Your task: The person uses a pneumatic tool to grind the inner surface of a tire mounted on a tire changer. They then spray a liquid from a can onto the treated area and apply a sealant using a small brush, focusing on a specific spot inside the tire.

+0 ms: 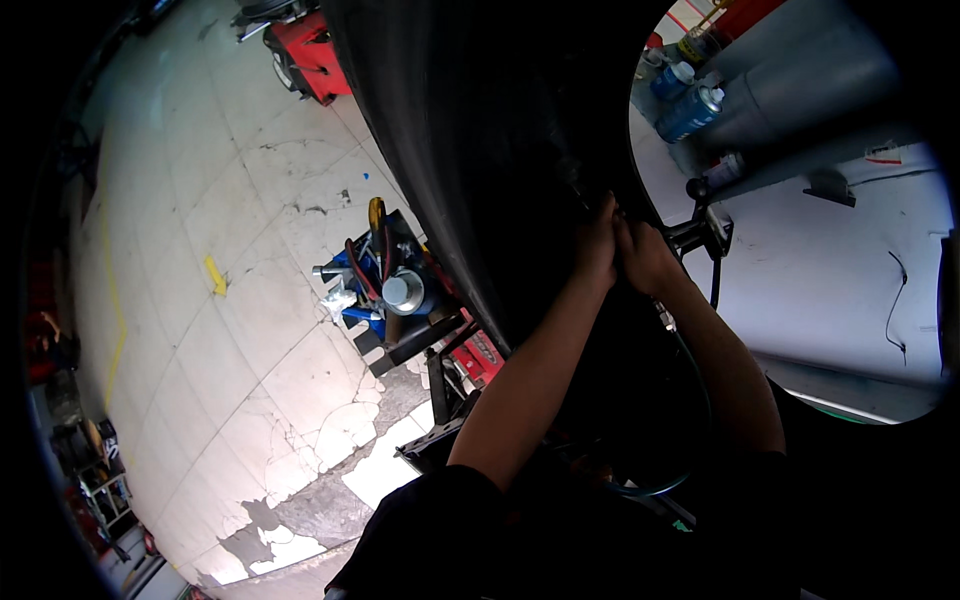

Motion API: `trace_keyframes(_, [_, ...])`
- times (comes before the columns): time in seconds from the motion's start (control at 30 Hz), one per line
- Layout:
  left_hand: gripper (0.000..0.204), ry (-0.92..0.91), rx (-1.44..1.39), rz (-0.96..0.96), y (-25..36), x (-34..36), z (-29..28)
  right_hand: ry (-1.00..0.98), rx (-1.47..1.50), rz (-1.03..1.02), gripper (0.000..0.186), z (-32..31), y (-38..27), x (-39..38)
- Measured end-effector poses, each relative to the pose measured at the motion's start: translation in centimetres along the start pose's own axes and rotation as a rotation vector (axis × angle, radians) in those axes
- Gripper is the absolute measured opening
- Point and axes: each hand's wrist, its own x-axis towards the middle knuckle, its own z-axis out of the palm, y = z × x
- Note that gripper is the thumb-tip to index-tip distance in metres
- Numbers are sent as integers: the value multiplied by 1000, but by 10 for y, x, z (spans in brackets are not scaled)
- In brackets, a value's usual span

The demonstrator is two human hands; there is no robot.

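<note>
My left hand (pixel 598 243) and my right hand (pixel 645 258) are together, fingers closed, inside a dark curved black housing (pixel 420 120), like a wheel arch. A slim dark object (pixel 582 192) reaches up-left from the fingertips; what exactly they grip is too dark to make out. Below my right wrist hangs a thin hose (pixel 708 410). Just right of my hands is a black metal bracket (pixel 712 232). Through the opening at right, blue spray cans (pixel 690 115) stand on a grey surface above a white panel (pixel 820 280).
Left of the housing, a black tool caddy (pixel 390 355) holds pliers and a silver-topped can (pixel 402 294) above a tiled floor (pixel 200 380) with a yellow arrow (pixel 216 275). Red toolbox (pixel 305 65) at top; assorted equipment (pixel 100 460) along the left edge.
</note>
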Motion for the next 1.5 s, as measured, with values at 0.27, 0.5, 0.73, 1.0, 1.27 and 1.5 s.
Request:
trace_keyframes(0.27, [17,8,64,-97,-25,1,7,19,16,92,54,-4,20,-20])
trace_keyframes(0.5, [25,-50,81,-59,-32,2,13,-24,30,150,60,-26,20,-28])
trace_keyframes(0.73, [35,-288,266,-571,-59,-73,29,-375,-712,229,57,-94,32,-82])
trace_keyframes(1.0, [31,-577,868,71,49,-191,-4,-218,-824,24,39,-121,-5,-103])
trace_keyframes(1.27, [59,8,1774,854,63,-224,-59,467,-210,-187,75,51,-44,18])
trace_keyframes(1.5, [70,-68,1631,408,58,-233,-61,8,-441,-632,72,-17,-28,-11])
